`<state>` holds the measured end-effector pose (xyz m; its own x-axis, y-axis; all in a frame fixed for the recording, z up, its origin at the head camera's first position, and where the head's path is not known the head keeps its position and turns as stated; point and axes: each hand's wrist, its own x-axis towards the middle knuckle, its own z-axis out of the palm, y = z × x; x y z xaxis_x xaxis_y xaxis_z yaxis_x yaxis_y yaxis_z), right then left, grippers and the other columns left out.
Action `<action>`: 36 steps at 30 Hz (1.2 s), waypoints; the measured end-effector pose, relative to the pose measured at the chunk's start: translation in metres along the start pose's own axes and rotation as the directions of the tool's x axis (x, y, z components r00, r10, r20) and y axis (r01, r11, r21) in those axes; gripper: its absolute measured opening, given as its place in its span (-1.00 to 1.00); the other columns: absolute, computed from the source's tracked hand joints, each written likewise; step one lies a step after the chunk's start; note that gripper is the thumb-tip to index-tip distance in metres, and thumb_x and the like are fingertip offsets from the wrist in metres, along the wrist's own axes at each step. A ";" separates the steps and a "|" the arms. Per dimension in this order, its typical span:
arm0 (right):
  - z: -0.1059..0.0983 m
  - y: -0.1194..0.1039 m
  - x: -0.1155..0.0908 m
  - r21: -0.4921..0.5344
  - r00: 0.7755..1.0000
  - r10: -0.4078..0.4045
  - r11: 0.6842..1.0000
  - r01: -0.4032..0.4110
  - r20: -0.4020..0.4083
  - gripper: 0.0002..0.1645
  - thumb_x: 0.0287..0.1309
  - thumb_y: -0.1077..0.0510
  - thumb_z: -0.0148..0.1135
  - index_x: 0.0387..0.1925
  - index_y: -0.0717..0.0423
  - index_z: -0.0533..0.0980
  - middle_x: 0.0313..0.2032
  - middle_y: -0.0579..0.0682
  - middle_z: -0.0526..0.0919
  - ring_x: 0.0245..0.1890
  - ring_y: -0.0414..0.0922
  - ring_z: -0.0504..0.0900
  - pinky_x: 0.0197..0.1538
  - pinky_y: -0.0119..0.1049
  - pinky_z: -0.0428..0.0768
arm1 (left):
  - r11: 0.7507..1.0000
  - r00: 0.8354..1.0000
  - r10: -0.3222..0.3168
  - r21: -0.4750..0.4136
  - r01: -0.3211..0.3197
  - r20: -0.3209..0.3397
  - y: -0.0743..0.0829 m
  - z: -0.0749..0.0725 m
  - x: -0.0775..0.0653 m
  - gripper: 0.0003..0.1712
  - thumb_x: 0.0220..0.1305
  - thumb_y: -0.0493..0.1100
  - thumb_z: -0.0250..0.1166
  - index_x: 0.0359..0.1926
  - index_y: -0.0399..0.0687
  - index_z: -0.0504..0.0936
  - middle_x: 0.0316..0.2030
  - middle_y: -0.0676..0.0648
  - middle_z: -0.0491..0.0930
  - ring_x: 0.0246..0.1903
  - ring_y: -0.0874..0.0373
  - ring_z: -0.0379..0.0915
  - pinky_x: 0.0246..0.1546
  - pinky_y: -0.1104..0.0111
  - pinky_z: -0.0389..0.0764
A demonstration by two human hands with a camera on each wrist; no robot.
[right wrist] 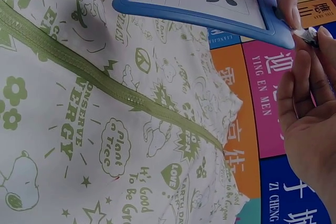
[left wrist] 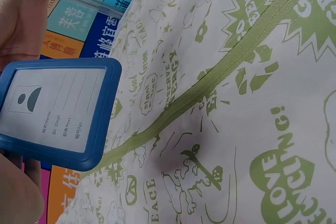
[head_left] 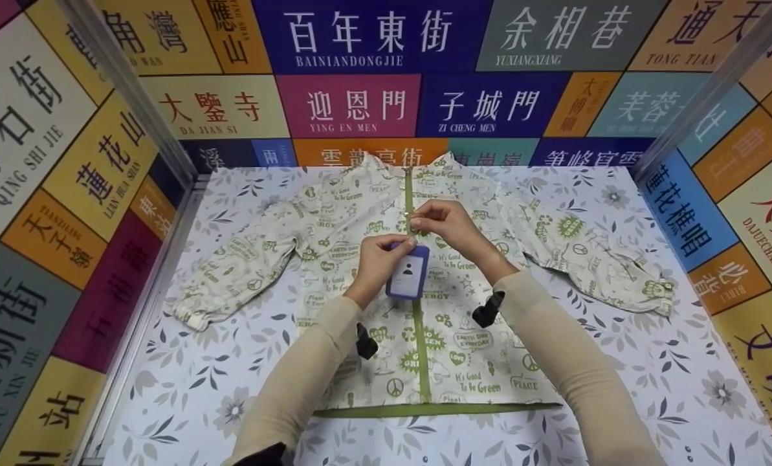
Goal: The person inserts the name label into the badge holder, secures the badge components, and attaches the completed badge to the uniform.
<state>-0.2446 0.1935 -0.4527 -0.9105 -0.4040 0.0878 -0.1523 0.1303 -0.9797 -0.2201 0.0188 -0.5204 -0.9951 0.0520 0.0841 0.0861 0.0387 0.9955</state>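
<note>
A blue-framed ID badge holder (head_left: pixel 406 277) with a white card in it hangs over the front of a jacket. My left hand (head_left: pixel 380 260) pinches the badge holder by its top edge. Just above it, my right hand (head_left: pixel 449 223) pinches a small shiny clip (right wrist: pixel 310 36) at the top of the badge. Spread flat beneath both hands is the white jacket (head_left: pixel 360 323) with green print, its green zipper (head_left: pixel 419 349) closed down the middle. In the left wrist view the card's printed lines and figure icon show plainly.
The jacket lies on a white table (head_left: pixel 185 401) with a grey flower pattern, its sleeves (head_left: pixel 243 272) spread to both sides. Panels with colourful street-name signs (head_left: pixel 347 107) stand behind and at both sides. Black straps (head_left: pixel 489 309) hang at both wrists.
</note>
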 end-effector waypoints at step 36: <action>0.048 0.042 0.016 0.161 0.992 0.008 0.987 0.012 -0.125 -0.62 0.26 0.35 0.24 0.05 0.52 0.50 -0.24 0.21 0.76 -0.23 -0.11 0.76 -0.04 -0.22 0.73 | 0.996 0.995 -0.071 0.053 0.074 -0.069 -0.033 -0.032 -0.005 -0.78 0.16 -0.12 0.47 -0.24 -0.16 0.80 -0.28 -0.09 0.79 -0.38 0.33 0.56 -0.30 0.52 0.54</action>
<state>-0.2468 0.1496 -0.5006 -0.9525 -0.2870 0.1016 -0.0995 -0.0222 -0.9948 -0.2193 -0.0146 -0.5519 -0.9997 -0.0202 0.0163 0.0143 0.0953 0.9953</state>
